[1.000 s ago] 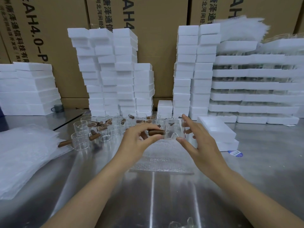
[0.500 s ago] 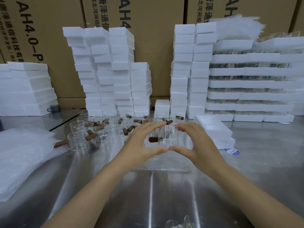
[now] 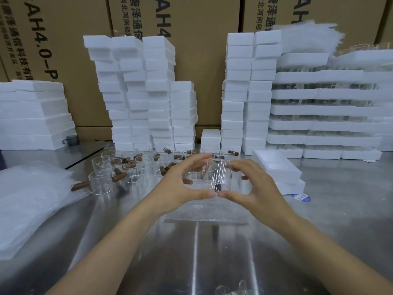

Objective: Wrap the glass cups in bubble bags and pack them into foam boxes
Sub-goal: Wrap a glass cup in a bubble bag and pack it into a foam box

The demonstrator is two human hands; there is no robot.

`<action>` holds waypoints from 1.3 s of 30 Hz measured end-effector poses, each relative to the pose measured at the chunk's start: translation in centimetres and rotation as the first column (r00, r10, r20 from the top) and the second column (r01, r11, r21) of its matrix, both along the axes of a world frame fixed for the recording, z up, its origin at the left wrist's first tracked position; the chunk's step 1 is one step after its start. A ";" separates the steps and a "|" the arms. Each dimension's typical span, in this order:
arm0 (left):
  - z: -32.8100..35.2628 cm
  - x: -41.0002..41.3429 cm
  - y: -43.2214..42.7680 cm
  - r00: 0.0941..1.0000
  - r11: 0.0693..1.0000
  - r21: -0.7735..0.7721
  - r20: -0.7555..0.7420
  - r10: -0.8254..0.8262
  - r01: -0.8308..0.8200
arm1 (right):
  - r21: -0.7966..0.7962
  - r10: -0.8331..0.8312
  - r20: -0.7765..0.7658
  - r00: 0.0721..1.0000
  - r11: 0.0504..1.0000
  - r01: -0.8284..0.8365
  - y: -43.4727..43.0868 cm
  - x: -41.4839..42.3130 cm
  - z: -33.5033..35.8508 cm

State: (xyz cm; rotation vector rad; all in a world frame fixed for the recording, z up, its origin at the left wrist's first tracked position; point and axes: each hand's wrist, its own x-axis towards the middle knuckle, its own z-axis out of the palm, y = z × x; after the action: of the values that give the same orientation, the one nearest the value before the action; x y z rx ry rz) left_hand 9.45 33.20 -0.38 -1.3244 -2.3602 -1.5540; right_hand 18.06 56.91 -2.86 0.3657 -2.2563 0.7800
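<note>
Left hand (image 3: 180, 188) and right hand (image 3: 257, 188) grip one glass cup (image 3: 221, 173), centre frame. Bubble bag (image 3: 204, 212) beneath is partly hidden.

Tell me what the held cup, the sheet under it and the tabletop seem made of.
Cup: clear glass, glossy, with fine vertical ribs; things behind show through it. Sheet: transparent plastic bubble film, judging by its dotted texture. Tabletop: brushed metal, probably stainless steel, given the streaky grey reflections.

Shiny steel tabletop (image 3: 344, 209); printed brown cartons (image 3: 202, 60) stacked behind as back wall.
</note>
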 end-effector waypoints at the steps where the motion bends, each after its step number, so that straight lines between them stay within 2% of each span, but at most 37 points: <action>1: 0.0 0.1 0.0 1.000 1.000 -0.015 -0.017 0.012 -0.013 | 0.011 -0.008 -0.001 1.000 1.000 0.008 0.0 0.0 0.0; 6: 0.5 0.2 0.0 1.000 1.000 0.018 -0.025 -0.009 0.010 | 0.003 -0.005 0.010 1.000 1.000 0.005 -0.2 0.1 0.1; 11: 0.5 -0.1 -0.3 0.970 0.980 0.164 0.195 -0.148 0.117 | -0.024 0.004 0.035 0.999 1.000 -0.003 -0.4 0.2 0.3; 13: 0.6 -0.2 -0.4 0.935 0.968 0.183 0.279 -0.218 0.171 | -0.030 0.009 -0.002 1.000 1.000 -0.010 -0.4 0.2 0.3; 15: 0.5 -0.4 -0.5 0.923 0.965 0.173 0.300 -0.241 0.195 | -0.054 0.022 -0.040 0.999 0.998 -0.025 -0.4 0.3 0.2; 18: 0.3 -0.7 -0.5 0.945 0.978 0.135 0.267 -0.188 0.156 | -0.005 0.018 -0.023 1.000 1.000 -0.018 -0.4 0.4 0.2; 23: 0.4 -0.7 -0.7 0.983 0.997 0.021 0.164 -0.081 0.078 | 0.195 -0.130 -0.068 0.989 0.971 0.140 -0.1 0.5 0.1; 26: 0.2 -0.6 -0.5 0.991 0.999 0.015 0.125 -0.047 0.046 | 0.240 -0.158 -0.088 0.983 0.955 0.175 0.0 0.6 0.1; 30: 0.1 -0.8 -0.4 0.967 0.998 0.066 0.253 -0.018 0.001 | 0.115 -0.130 -0.068 0.989 0.984 0.137 0.1 0.7 0.4; 33: 0.1 -0.8 -0.4 0.938 0.995 0.071 0.344 0.040 -0.069 | 0.083 -0.125 -0.072 0.990 0.988 0.131 -0.1 0.7 0.6; 36: -0.2 -0.5 -0.2 0.919 0.994 0.059 0.390 0.062 -0.092 | 0.084 -0.152 -0.061 0.986 0.984 0.157 0.0 0.6 0.5; 39: -0.4 -0.2 0.2 0.894 0.994 0.036 0.441 0.081 -0.108 | 0.175 -0.220 0.026 0.975 0.961 0.212 0.2 0.4 0.2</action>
State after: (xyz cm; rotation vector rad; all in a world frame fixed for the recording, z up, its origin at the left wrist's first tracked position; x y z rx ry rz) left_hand 9.23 33.42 -0.76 -0.9004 -2.5395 -2.0552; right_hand 18.49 57.08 -2.64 0.1780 -2.3643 0.4870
